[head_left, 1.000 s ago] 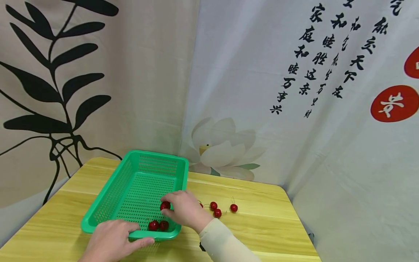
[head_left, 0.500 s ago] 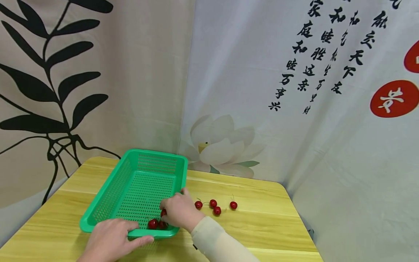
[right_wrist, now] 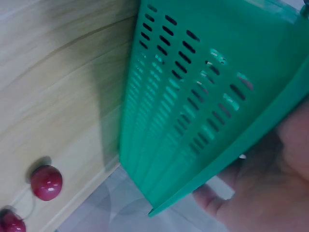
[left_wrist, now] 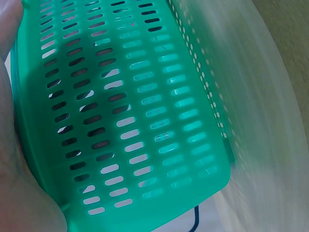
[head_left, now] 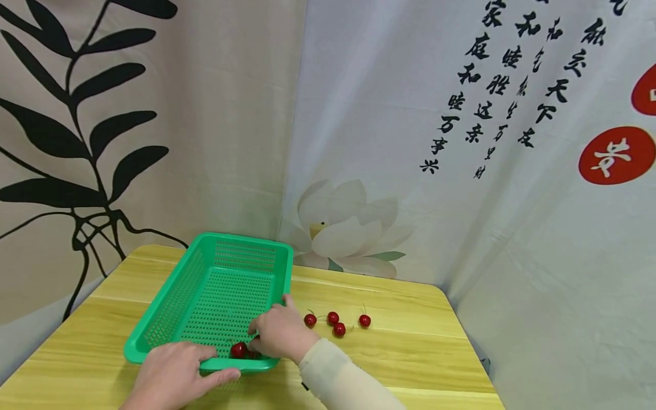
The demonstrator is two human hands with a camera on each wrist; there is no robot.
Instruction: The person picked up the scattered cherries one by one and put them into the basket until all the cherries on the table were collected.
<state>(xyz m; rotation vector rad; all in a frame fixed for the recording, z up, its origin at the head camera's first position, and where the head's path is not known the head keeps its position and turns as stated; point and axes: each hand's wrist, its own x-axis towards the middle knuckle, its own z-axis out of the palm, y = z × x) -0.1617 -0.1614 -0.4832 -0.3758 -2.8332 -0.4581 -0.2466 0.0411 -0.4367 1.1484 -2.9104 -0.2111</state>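
Observation:
In the head view my left hand (head_left: 176, 373) grips the near rim of a green plastic basket (head_left: 284, 279), thumb outside and fingers over the edge. My right hand (head_left: 286, 333) reaches over the basket's right wall, low at the near right corner. Its thumb and index finger close around a cherry, of which only a dark red sliver shows between them. Beside these fingertips on the basket floor lies another dark red cherry (head_left: 238, 350), with one more partly hidden by the hand. The right wrist view shows the basket's slotted side wall (right_wrist: 193, 96) and part of the hand beyond it.
Several stemmed cherries lie on the wooden table (head_left: 410, 353) right of the basket, among them a lone cherry (head_left: 364, 320) farthest right. A printed curtain (head_left: 359, 114) hangs behind the table's back edge.
My right hand has moved down and toward the near corner, lowering its cherry beside the others in the basket. The left hand keeps its grip on the rim.

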